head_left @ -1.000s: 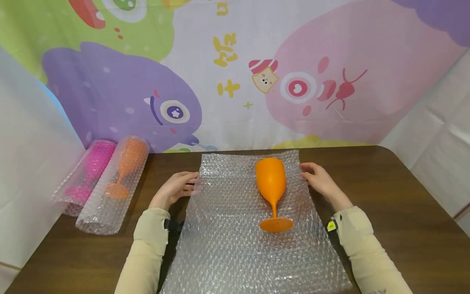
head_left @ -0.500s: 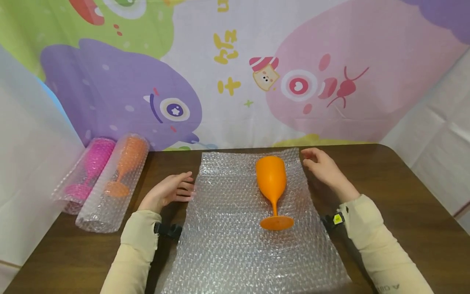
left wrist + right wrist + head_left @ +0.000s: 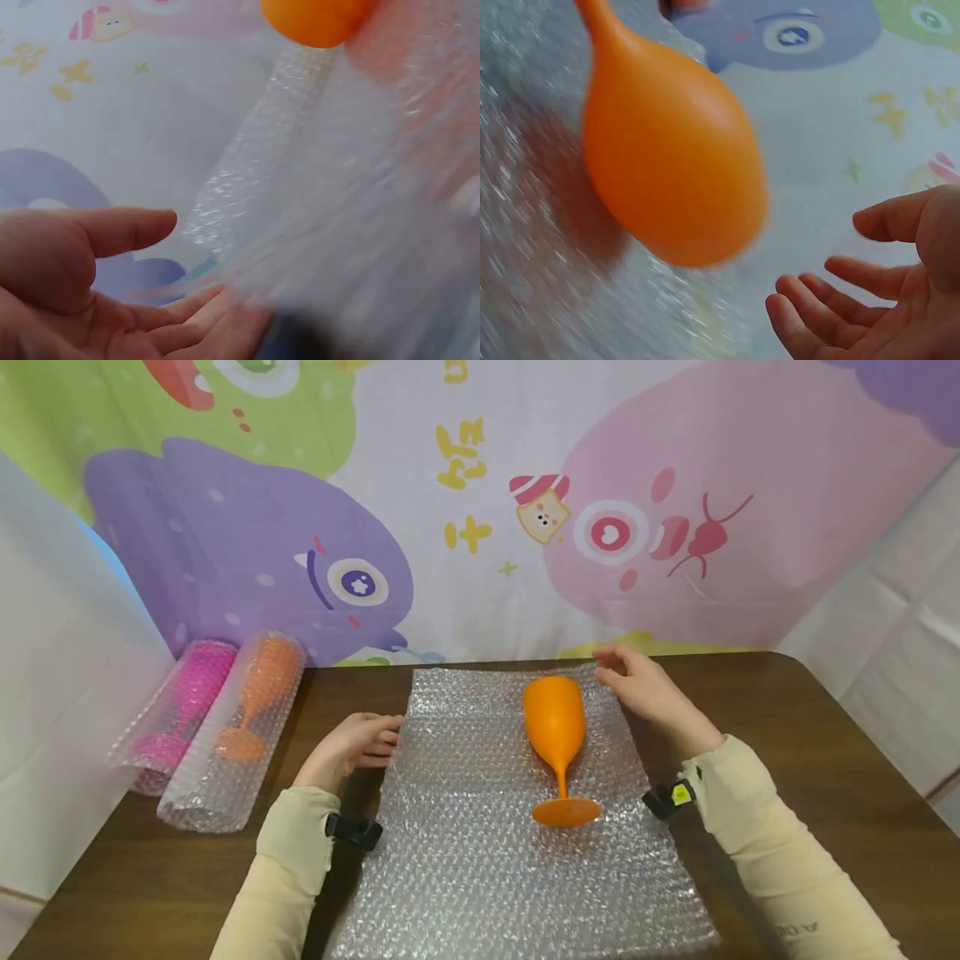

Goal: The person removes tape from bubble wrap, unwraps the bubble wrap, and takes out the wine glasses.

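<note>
An orange goblet (image 3: 555, 722) lies on a sheet of bubble wrap (image 3: 457, 860), its bowl towards the back and its round foot towards the front. At the wrap's left edge is the left hand (image 3: 348, 750), thumb and fingers apart; in the left wrist view its fingertips (image 3: 217, 315) reach the blurred edge of the sheet. The right hand (image 3: 645, 693) is at the sheet's back right corner, right of the goblet's bowl (image 3: 679, 150). In the right wrist view its fingers are spread and loosely bent, holding nothing.
Two rolls of bubble wrap lie side by side at the table's left, one round a pink goblet (image 3: 197, 685), the other round an orange goblet (image 3: 268, 681). Behind the brown table (image 3: 810, 777) hangs a cartoon-printed cloth (image 3: 480, 610).
The right hand has moved from the sheet's right edge back to its far corner. The left hand drew away to the left, then came back to the edge. The goblet stays on the sheet.
</note>
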A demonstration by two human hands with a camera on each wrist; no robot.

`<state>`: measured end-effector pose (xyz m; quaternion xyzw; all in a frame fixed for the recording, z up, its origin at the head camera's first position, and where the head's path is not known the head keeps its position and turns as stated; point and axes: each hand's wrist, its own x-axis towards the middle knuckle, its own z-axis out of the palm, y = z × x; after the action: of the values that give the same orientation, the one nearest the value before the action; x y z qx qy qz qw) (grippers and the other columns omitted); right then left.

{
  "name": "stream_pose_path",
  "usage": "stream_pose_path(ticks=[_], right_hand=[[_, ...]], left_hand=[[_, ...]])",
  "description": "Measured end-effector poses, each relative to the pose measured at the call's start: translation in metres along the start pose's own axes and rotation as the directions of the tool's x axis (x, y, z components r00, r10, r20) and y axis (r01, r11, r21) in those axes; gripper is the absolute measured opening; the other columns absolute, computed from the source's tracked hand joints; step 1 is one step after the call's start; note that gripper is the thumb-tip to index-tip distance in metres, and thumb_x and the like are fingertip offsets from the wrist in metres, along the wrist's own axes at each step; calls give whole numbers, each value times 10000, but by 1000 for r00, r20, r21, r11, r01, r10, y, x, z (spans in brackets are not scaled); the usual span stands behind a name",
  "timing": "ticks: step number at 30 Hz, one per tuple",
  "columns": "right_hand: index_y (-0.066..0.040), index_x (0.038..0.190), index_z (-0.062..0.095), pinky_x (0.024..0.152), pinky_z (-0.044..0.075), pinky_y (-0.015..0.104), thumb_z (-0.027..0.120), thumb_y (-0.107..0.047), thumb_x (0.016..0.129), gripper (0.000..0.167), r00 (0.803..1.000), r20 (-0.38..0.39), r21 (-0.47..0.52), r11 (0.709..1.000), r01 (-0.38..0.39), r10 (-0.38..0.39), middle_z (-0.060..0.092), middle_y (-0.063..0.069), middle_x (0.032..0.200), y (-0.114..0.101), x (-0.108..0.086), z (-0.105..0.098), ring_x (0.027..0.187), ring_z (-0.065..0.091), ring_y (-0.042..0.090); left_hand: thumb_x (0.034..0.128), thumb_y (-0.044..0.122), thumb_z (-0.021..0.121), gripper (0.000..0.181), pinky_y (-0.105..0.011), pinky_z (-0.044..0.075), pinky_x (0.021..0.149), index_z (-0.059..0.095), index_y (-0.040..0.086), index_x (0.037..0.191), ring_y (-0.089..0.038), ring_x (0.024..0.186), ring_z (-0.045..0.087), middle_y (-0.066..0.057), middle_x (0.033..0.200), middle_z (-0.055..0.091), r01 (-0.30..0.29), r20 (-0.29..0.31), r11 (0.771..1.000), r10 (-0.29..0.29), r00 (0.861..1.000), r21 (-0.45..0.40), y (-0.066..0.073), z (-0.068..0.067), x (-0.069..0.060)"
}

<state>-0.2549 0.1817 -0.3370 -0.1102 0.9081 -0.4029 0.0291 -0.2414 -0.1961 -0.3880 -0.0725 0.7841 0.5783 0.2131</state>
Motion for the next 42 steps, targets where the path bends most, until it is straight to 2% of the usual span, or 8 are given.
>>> stream_pose_path(ticks=[6,12,14,17,21,25,34,42], right_hand=[[-27,1371,316,805,509,427,538,-450,877,687,992,61,50,992,-118,115,410,225,1307,0,3,29,1064,525,348],[-38,1403,235,712,539,361,595,-599,762,925,972,101,48,975,-217,211,417,244,1305,2,5,45,1056,533,338],[-45,1401,238,703,536,342,601,-624,738,953,964,110,49,967,-249,243,432,242,1297,4,4,49,1049,538,321],[-33,1389,249,699,539,336,604,-623,737,950,950,147,121,948,-295,277,444,241,1277,6,3,56,1017,557,300],[5,1350,260,677,549,359,604,-579,768,894,929,219,281,893,-352,297,438,231,1237,8,4,64,949,576,282],[10,1312,277,671,550,371,595,-554,789,832,919,246,347,857,-380,308,427,214,1214,12,5,66,925,570,274],[34,1332,283,694,546,386,565,-492,831,779,928,196,361,856,-369,317,440,237,1231,11,0,56,936,570,279],[26,1366,240,739,536,383,560,-501,832,815,954,45,305,906,-294,295,413,242,1260,5,-8,34,990,546,309]], left_hand=[[913,180,501,412,-203,516,617,464,-76,1234,-76,674,589,-126,1042,580,8,-115,999,-13,993,-43,-8,13,6],[899,112,526,380,-188,513,575,482,-83,1222,-65,618,597,-46,881,609,-19,-143,995,5,990,-95,-10,14,7],[898,89,520,368,-186,513,570,481,-91,1217,-63,606,597,-37,854,607,-22,-143,993,6,990,-114,-11,13,6],[897,75,520,362,-187,514,572,479,-98,1213,-62,598,597,-32,837,597,-21,-142,992,3,990,-128,-12,14,6],[899,73,522,337,-189,514,574,498,-89,1194,-64,588,596,-27,820,598,-22,-155,993,3,988,-119,-13,14,7],[900,71,524,328,-193,518,580,500,-92,1183,-63,586,594,-26,809,595,-28,-160,994,11,987,-104,-13,14,9],[893,45,527,311,-191,517,581,499,-85,1174,-64,592,603,-24,783,567,-29,-163,994,11,987,-106,-15,16,11],[896,40,518,305,-182,515,570,494,-91,1170,-62,582,606,-20,761,567,-37,-156,992,19,988,-118,-15,15,10]])
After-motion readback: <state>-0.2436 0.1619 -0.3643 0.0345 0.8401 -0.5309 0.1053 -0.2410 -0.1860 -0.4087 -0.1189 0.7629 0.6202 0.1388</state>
